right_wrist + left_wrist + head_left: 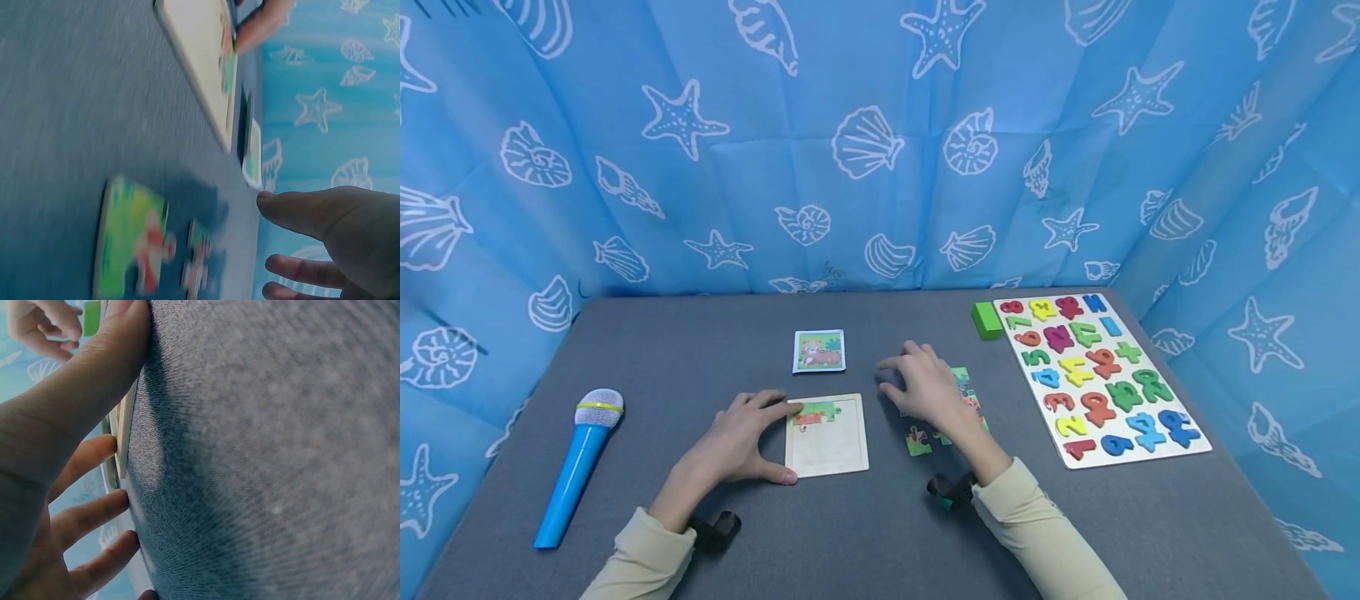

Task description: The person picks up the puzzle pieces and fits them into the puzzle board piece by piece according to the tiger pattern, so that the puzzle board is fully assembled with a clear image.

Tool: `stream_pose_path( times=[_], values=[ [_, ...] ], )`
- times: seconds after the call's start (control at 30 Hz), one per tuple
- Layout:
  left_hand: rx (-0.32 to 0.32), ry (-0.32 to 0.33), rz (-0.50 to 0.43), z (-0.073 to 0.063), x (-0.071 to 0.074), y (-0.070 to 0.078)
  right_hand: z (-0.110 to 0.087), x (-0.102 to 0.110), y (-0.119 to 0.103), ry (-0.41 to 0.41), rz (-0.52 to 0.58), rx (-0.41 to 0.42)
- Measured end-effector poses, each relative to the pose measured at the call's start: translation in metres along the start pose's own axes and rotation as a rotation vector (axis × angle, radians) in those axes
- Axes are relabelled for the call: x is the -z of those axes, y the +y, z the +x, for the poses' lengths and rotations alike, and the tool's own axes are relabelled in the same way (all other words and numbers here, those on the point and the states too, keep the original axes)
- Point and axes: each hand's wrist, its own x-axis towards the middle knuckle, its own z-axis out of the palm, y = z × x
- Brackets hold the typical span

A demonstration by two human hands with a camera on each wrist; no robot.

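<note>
A square wooden puzzle tray point(831, 454) lies flat on the table, with a few joined green and red puzzle pieces point(830, 410) in its upper left. My left hand point(730, 442) rests at its left side, fingers spread: the index fingertip touches the pieces and the thumb lies at the lower left corner. Over the table to the right, my right hand point(925, 387) has loosely extended fingers and nothing in its grasp. Loose puzzle pieces point(917, 440) lie beneath and beside it, partly hidden by that hand; a green and red puzzle piece point(128, 231) shows close in the right wrist view.
Behind the tray lies a small square picture card point(819, 351) of an animal. A blue toy microphone point(576, 471) lies at the left. To the right are a green block point(987, 321) and a white board point(1131, 452) of colourful numbers and signs. A blue patterned curtain point(880, 208) hangs behind.
</note>
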Motion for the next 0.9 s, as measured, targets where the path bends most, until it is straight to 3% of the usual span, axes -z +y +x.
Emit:
stream_pose_path(
  times=[0.6,0.9],
  values=[
    [-0.006,-0.002,-0.001,0.0,0.0,0.0,-0.022,0.016,0.073,0.01,0.0,-0.086],
    [-0.006,-0.004,-0.004,0.0,0.0,0.0,-0.025,0.018,0.088,-0.073,0.024,-0.141]
  ],
)
